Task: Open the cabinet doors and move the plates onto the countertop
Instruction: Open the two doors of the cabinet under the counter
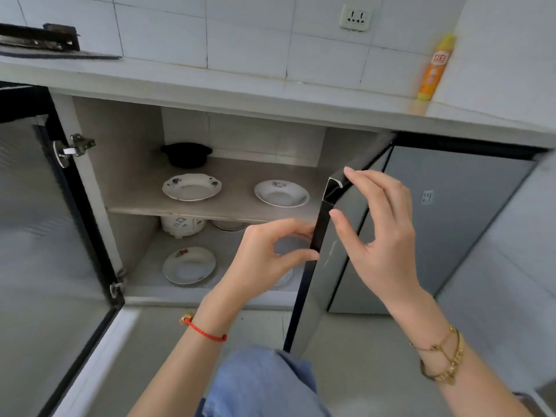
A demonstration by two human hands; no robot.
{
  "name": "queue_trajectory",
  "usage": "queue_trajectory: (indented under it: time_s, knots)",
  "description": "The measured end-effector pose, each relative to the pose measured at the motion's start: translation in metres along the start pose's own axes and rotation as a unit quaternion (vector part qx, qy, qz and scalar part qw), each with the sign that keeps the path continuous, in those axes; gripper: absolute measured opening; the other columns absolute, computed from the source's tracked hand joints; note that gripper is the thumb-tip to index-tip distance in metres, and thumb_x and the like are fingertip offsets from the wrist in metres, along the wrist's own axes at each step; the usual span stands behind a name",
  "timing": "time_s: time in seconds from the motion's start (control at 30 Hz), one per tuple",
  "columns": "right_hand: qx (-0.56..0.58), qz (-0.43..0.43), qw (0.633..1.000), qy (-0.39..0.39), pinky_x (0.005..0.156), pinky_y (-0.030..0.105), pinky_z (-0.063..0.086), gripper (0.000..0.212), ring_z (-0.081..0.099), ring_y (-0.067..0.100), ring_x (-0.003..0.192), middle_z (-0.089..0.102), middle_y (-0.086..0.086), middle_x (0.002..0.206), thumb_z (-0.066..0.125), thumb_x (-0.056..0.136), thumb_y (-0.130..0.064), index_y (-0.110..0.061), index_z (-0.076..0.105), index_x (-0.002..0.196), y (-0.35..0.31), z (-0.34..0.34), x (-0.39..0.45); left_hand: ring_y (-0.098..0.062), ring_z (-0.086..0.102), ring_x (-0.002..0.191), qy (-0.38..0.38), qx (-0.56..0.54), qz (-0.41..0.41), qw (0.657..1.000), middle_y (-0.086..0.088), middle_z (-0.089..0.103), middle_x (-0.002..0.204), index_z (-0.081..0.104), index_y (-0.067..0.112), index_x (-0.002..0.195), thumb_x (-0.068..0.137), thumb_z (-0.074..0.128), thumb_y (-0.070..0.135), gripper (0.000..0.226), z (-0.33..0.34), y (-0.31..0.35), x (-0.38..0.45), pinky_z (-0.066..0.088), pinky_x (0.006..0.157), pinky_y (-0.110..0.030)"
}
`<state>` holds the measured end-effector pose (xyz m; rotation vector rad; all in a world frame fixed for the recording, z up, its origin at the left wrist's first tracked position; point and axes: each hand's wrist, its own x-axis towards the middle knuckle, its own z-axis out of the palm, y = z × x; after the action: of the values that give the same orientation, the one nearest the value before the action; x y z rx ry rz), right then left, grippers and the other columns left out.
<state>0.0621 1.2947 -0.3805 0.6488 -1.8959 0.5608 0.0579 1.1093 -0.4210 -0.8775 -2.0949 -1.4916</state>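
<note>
The cabinet under the countertop (210, 88) stands open. Its left door (45, 236) is swung wide and its right door (328, 275) is partly open. My left hand (267, 254) pinches the black front edge of the right door. With my right hand (382, 233) I touch that door's top corner, index fingertip on the top rail and thumb on the face. Two white flowered plates (191, 187) (281, 193) lie on the upper shelf. A third plate (189, 265) lies on the cabinet floor, and another plate (284, 279) is mostly hidden behind my left hand.
A black pot (186, 155) sits at the back of the upper shelf. Below it are a white rice cooker (182, 225) and a white bowl (228, 225). An orange bottle (434, 67) stands on the countertop at right, a stove (39, 40) at far left. My knee (264, 383) is in front.
</note>
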Motion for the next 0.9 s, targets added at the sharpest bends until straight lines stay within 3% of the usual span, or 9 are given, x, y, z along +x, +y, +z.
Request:
queue_trajectory:
  time_s: [0.33, 0.57, 0.73, 0.9]
  knots:
    - [-0.109, 0.024, 0.994, -0.001, 0.107, 0.034, 0.037, 0.047, 0.049, 0.016, 0.122, 0.057, 0.003, 0.129, 0.062, 0.093, -0.03, -0.005, 0.053, 0.132, 0.012, -0.073, -0.03, -0.001, 0.049, 0.129, -0.032, 0.016, 0.127, 0.991, 0.021, 0.05, 0.139, 0.056, 0.022, 0.134, 0.082, 0.071, 0.04, 0.057, 0.076, 0.008, 0.002, 0.042, 0.107, -0.03]
    - [-0.155, 0.075, 0.985, -0.008, 0.106, 0.025, 0.035, 0.05, 0.047, 0.011, 0.122, 0.052, -0.005, 0.131, 0.063, 0.092, -0.027, -0.005, 0.048, 0.135, 0.027, -0.119, -0.048, -0.004, 0.04, 0.137, -0.078, 0.059, 0.209, 0.973, 0.011, 0.042, 0.151, 0.044, 0.021, 0.144, 0.089, 0.065, 0.043, 0.063, 0.13, 0.018, 0.011, 0.037, 0.11, -0.033]
    - [-0.196, 0.107, 0.975, 0.006, 0.107, 0.02, 0.033, 0.05, 0.041, -0.001, 0.125, 0.048, -0.01, 0.133, 0.061, 0.093, -0.026, -0.01, 0.045, 0.137, 0.039, -0.144, -0.057, -0.007, 0.039, 0.138, -0.094, 0.082, 0.215, 0.969, 0.007, 0.04, 0.152, 0.041, 0.019, 0.146, 0.089, 0.065, 0.042, 0.065, 0.162, 0.029, 0.014, 0.038, 0.11, -0.038]
    - [-0.253, 0.1, 0.962, -0.002, 0.106, 0.02, 0.033, 0.046, 0.039, -0.002, 0.123, 0.054, 0.0, 0.13, 0.058, 0.094, -0.026, -0.011, 0.047, 0.136, 0.056, -0.167, -0.061, -0.011, 0.04, 0.138, -0.094, 0.093, 0.18, 0.975, 0.003, 0.043, 0.15, 0.042, 0.017, 0.145, 0.086, 0.066, 0.044, 0.069, 0.19, 0.039, 0.022, 0.034, 0.114, -0.037]
